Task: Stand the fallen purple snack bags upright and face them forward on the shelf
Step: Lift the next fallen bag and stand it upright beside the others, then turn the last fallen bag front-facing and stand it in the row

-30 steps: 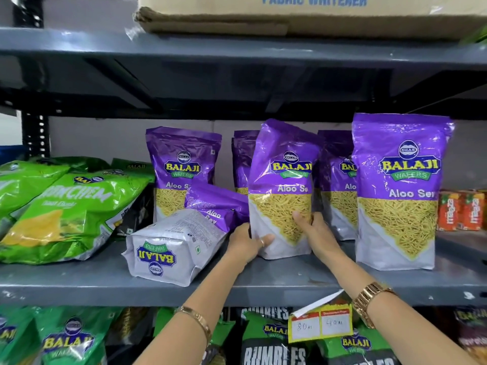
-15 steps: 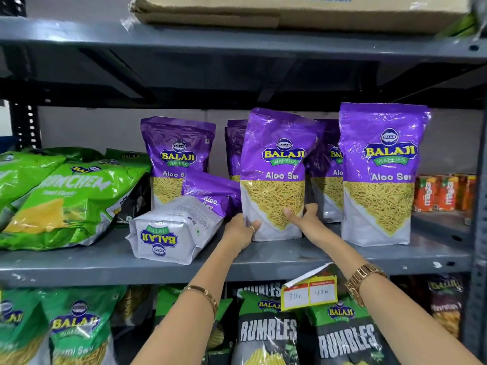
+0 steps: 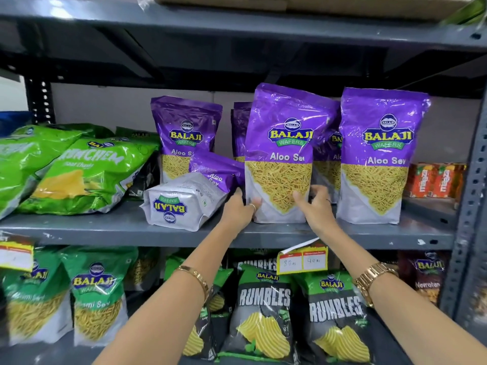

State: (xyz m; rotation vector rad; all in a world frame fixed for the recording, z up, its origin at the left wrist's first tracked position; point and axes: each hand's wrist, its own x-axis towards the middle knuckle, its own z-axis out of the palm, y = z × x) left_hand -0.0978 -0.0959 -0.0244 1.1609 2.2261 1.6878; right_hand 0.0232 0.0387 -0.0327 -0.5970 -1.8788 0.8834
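A purple Aloo Sev bag point(image 3: 283, 143) stands upright at the middle of the grey shelf point(image 3: 105, 227), label facing me. My left hand point(image 3: 241, 208) grips its lower left edge and my right hand point(image 3: 315, 206) its lower right edge. To its left another purple bag point(image 3: 184, 198) lies fallen, its white bottom pointing at me. More purple bags stand upright: one at back left point(image 3: 184, 133), one at front right point(image 3: 382, 154), and others partly hidden behind the held bag.
Green snack bags point(image 3: 79, 169) lie piled at the shelf's left. Orange drink cartons point(image 3: 432, 180) stand at far right beside the metal upright point(image 3: 474, 180). A yellow price tag point(image 3: 303, 262) hangs from the shelf edge. Green and black bags fill the shelf below.
The held bag has shifted slightly forward and straightened between my hands. My right thumb now lies across its front. The camera view has tilted lower, showing more of the shelf below.
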